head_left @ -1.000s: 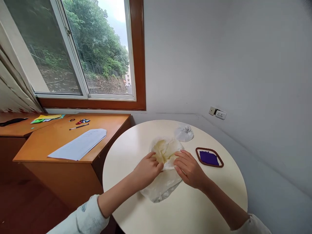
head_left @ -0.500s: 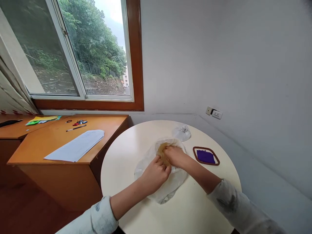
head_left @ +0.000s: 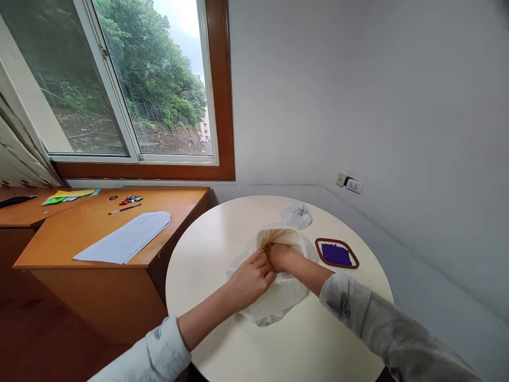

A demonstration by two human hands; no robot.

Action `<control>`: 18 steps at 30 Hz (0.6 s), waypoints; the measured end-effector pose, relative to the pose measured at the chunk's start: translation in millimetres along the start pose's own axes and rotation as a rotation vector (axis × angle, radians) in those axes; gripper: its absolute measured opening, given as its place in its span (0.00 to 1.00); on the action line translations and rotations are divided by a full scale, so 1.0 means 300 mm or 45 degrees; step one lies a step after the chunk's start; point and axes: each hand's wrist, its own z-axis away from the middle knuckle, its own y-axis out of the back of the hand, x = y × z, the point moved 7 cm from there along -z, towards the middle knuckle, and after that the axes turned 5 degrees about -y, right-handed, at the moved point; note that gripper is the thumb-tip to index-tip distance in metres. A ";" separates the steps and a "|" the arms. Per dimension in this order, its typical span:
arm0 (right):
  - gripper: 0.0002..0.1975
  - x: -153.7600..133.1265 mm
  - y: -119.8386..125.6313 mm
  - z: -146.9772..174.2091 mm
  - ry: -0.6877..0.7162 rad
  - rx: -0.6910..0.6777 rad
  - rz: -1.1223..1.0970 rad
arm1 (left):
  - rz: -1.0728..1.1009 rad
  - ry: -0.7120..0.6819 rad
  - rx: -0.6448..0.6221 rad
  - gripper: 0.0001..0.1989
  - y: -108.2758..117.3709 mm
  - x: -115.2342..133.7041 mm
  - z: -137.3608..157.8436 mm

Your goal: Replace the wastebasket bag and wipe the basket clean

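A whitish translucent plastic bag (head_left: 274,305) lies on the round cream table (head_left: 199,249), its mouth spread open and yellowish inside. My left hand (head_left: 252,278) pinches the near left edge of the mouth with curled fingers. My right hand (head_left: 281,257) reaches into the opening; its fingertips are hidden inside the bag, so I cannot see what they touch. Beyond them sits a small knotted white plastic bag (head_left: 297,216). To the right lies a brown rounded frame (head_left: 338,265) around a purple piece of material (head_left: 336,254).
On the left, an orange-brown wooden desk (head_left: 47,246) holds white paper sheets (head_left: 127,237), a pen (head_left: 124,209), small red and blue items (head_left: 130,200) and coloured papers (head_left: 71,196). A wall with a socket (head_left: 354,185) borders the table's far side.
My right hand has gone deeper into the bag, its sleeve nearer the mouth. The bag's mouth has widened on the far right side. My left hand keeps its pinch, shifted slightly.
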 end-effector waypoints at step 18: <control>0.16 -0.030 0.055 0.055 0.098 -0.287 -0.105 | 0.087 0.079 -0.017 0.08 -0.037 -0.024 -0.016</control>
